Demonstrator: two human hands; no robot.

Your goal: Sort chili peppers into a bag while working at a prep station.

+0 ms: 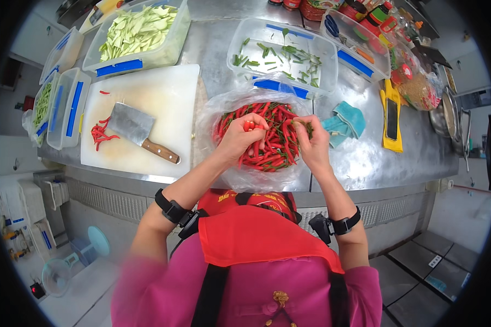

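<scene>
A clear plastic bag [216, 107], its mouth spread wide, holds a heap of red chili peppers [270, 153] with green stems. Over the left of the heap, my left hand [242, 137] is curled around several red chilies [251, 125]. My right hand [314, 141], at the bag's right side, pinches the green stem end of a chili [288, 127] between thumb and fingers. To the left, a cleaver [131, 122] with a wooden handle lies on a white cutting board [167, 94]. Beside its blade is a small pile of red chilies [100, 135].
Behind the bag stands a clear tub [245, 30] with cut green stems. Another tub [163, 61] holds sliced pale-green vegetable. At right lie a turquoise cloth [345, 122] and a phone [391, 118] on a yellow glove [393, 145]. Bottles [378, 18] crowd the far right corner.
</scene>
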